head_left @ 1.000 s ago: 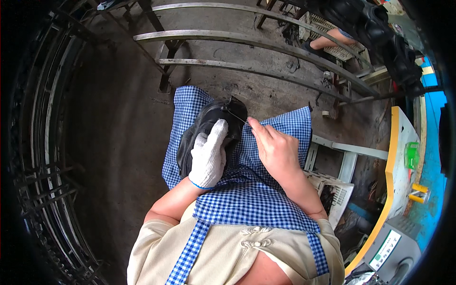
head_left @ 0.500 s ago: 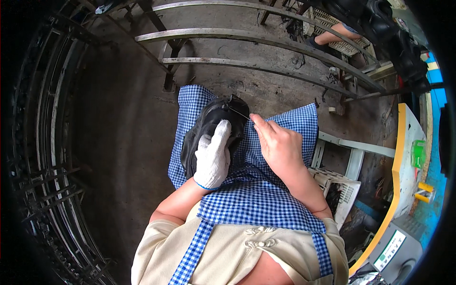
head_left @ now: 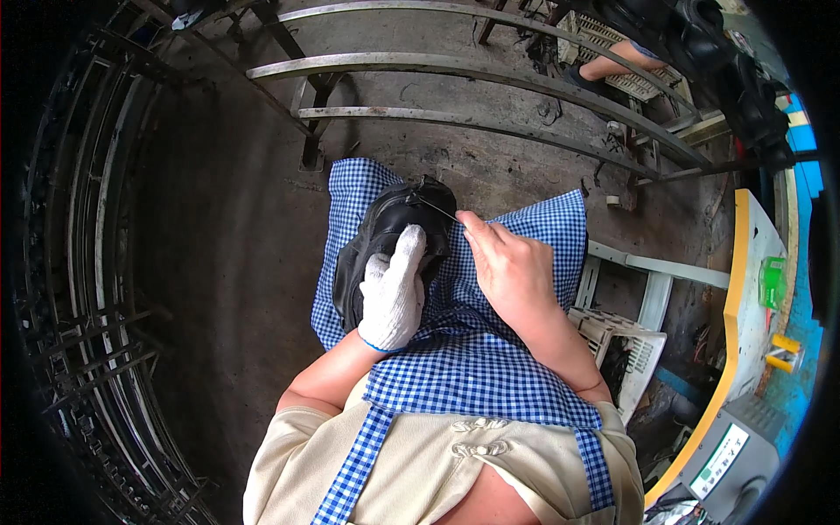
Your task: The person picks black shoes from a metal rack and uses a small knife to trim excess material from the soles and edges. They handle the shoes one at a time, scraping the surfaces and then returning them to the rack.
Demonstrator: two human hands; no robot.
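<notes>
A black leather shoe (head_left: 399,217) rests on my lap, over the blue-and-white checked apron (head_left: 472,372). Wearing a white knitted glove, my left hand (head_left: 391,302) is closed on the shoe, its fingers lying along the top. My bare right hand (head_left: 514,269) pinches a thin metal pick-like tool (head_left: 437,208) just right of the shoe. The tool's shaft points up and left, and its tip meets the shoe's far end. Its handle is hidden inside my fingers, and the exact kind of tool cannot be made out.
A metal rail rack (head_left: 420,61) stands ahead, with black shoes (head_left: 700,39) at the upper right. Another rack (head_left: 96,306) runs along the left. To the right are a white crate (head_left: 626,354), a yellow-edged bench (head_left: 739,262) and a grey box (head_left: 735,455). A person's leg (head_left: 617,63) shows beyond the rack.
My right hand and the tool have shifted slightly left. My left hand keeps its hold, and the shoe has barely moved.
</notes>
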